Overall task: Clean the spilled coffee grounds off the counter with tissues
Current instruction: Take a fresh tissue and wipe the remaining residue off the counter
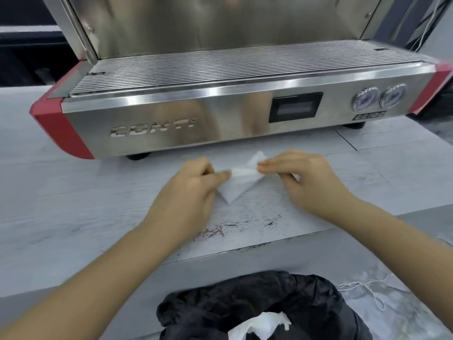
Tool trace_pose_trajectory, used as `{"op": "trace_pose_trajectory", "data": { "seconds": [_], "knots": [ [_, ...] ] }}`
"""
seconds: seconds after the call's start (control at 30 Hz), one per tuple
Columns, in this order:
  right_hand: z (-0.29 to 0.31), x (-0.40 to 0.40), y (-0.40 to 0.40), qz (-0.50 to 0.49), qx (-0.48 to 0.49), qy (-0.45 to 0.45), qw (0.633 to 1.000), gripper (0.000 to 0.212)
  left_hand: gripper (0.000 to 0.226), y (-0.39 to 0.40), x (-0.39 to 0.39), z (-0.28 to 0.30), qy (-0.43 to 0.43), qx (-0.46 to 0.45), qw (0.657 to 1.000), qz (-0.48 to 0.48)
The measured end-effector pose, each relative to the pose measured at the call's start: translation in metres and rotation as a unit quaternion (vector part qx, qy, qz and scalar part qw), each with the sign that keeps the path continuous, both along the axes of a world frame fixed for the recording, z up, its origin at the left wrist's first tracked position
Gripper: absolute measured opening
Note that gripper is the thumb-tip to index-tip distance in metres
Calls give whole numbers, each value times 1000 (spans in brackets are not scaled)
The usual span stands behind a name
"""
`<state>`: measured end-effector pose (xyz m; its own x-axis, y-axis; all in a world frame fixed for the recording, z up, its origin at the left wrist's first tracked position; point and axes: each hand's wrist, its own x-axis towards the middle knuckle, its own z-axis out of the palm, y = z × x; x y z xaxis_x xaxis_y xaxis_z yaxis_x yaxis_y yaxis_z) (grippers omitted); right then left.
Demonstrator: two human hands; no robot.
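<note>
I see two hands over the bench [61, 192], one tissue between them. My left hand [188, 192] pinches the tissue [235, 187] at its left side, fingers [224, 175] closed on it; my right hand [308, 182] pinches its right side, fingers [269, 165] closed on the same sheet. The tissue is folded to a point, lower tip touching the bench, just in front of one coffee machine [220, 114] with two round gauges [378, 96] and one small dark screen [295, 106]. One thin streak of coffee grounds [228, 229] lies on the bench nearer me, between my wrists. Below the bench edge, one bin with a black bag [257, 303] holds one crumpled tissue [259, 322]. One white string [362, 288] lies beside the bin.
</note>
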<state>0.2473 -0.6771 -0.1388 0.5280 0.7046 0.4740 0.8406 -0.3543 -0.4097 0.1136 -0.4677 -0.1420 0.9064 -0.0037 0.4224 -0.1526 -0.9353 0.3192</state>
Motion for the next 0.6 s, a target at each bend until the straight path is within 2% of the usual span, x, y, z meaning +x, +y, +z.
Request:
{"op": "trace_pose_trajectory", "data": {
  "seconds": [0.13,0.2,0.3,0.47,0.6],
  "knots": [
    [1,21,37,50,-123,33,991,43,24,16,12,-7,8,41,990,132],
    [0,28,47,74,-164,46,983,43,24,25,12,-12,13,56,986,157],
    [0,43,56,89,-185,56,977,41,32,35,11,-18,20,76,987,140],
    [-7,63,54,93,-196,40,975,43,64,40,19,-12,144,67,979,126],
    [-10,78,38,84,-200,38,975,44,80,34,36,-10,164,93,975,118]
  ]
}}
